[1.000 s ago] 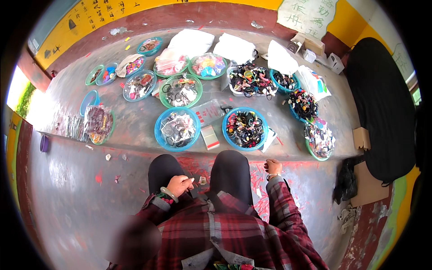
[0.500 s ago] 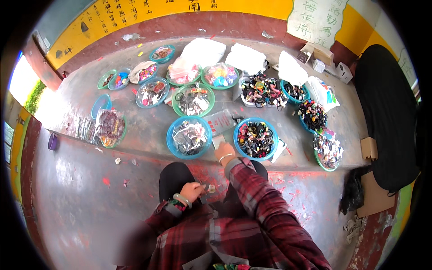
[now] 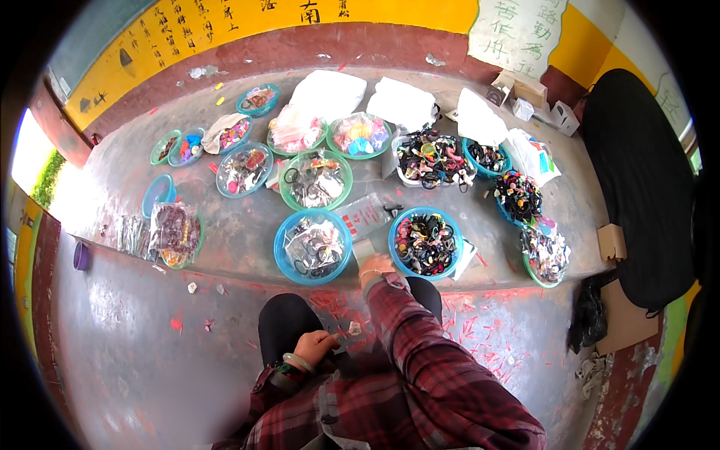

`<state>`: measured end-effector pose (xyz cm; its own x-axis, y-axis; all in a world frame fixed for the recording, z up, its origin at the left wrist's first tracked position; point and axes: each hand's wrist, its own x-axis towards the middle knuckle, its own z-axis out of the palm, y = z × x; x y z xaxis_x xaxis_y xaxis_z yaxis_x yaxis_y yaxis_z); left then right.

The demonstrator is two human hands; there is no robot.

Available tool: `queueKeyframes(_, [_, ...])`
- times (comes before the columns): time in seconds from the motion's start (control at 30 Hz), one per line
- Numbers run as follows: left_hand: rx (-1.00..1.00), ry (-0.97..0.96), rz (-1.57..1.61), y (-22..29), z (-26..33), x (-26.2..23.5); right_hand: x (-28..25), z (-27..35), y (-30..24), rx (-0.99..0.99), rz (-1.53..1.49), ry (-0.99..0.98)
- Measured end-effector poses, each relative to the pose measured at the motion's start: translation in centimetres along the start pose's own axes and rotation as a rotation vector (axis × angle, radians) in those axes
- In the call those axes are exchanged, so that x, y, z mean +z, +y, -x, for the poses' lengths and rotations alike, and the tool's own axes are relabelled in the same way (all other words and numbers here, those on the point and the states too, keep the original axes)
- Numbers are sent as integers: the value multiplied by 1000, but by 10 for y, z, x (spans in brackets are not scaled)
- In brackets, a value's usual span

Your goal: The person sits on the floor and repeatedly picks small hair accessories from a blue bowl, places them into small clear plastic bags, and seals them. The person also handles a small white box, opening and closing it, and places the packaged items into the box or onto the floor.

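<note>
My right hand (image 3: 376, 265) reaches forward to the ledge, between two blue basins. Its fingers are bent together at the near edge of a small flat pale piece (image 3: 364, 248); whether they grip it is unclear. The left basin (image 3: 280, 262) holds clear plastic packets with dark and pale small goods. In the right basin (image 3: 393, 259) lie many black hair ties with colourful trims. Low over my lap, beside my dark-clad left knee, my left hand (image 3: 316, 346) is closed with fingers pressed together. A tiny thing seems to show at its fingertips, too small to name.
A clear plastic bag (image 3: 369, 214) lies behind the pale piece. More basins and a white tub (image 3: 405, 178) of hair ties spread over the grey ledge. White sacks (image 3: 328, 94) stand at the back. Red scraps litter the floor (image 3: 480, 330). A large black covered object (image 3: 637, 195) stands right.
The view has tilted, so the basins sit slightly lower in the picture. My right hand stays between the blue basins by the pale piece. My left hand remains closed over my lap.
</note>
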<state>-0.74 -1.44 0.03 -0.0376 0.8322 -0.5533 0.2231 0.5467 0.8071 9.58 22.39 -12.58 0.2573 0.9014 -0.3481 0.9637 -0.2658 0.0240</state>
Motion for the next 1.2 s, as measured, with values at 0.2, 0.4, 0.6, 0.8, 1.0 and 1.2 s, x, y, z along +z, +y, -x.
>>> queueKeyframes(0.2, [-2, -2, 6, 7, 2, -2, 4, -4, -1, 5, -100, 23])
queueKeyframes(0.4, [72, -30, -24, -4, -6, -2, 20, -24, -5, 104, -456, -87])
queueKeyframes(0.6, [71, -39, 90, -18, -18, 2, -12, 0, 15, -332, -289, 7])
queueKeyframes(0.8, [43, -49, 288, -26, -30, 6, -63, 54, 63, -437, -935, -14])
queueKeyframes(1.0, [211, 22, 658, 12, -25, 16, -81, 139, 117, -481, -1479, -421])
queueKeyframes(1.2, [384, -288, 925, 47, -17, 43, -90, 181, 144, -484, -1514, -640])
